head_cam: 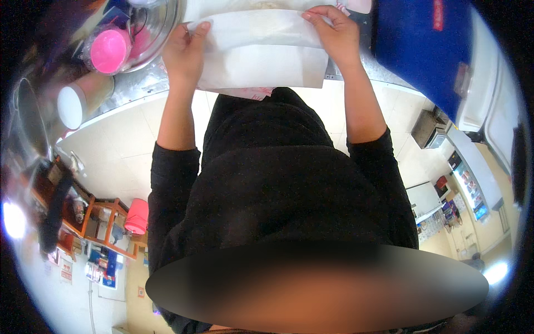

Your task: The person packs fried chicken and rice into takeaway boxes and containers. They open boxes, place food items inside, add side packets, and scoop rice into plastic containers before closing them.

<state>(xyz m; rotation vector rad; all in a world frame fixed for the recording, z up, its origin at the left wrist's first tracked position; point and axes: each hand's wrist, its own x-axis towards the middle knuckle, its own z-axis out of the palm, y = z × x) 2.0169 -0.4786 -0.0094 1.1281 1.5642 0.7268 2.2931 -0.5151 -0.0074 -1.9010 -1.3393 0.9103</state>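
Note:
A sheet of white paper (258, 29), seemingly folded over, stretches between my two hands above the counter. At its left end my left hand (185, 48) pinches the edge, thumb on top. The far right corner is gripped by my right hand (336, 33) between thumb and fingers. A lower flap (263, 67) of white paper hangs toward my body past the counter's front edge. Under that flap pokes out paper with red print (254, 92). Whether the flap belongs to the same sheet I cannot tell.
Left on the metal counter (137, 85) stand a pink cup (110, 51) in clear plastic, a large round metal tray (169, 37) and a lidded cylindrical tub (73, 106). A big blue box-like object (421, 50) rises at right. Behind me are a wooden rack (104, 221) and a pink bucket (137, 217).

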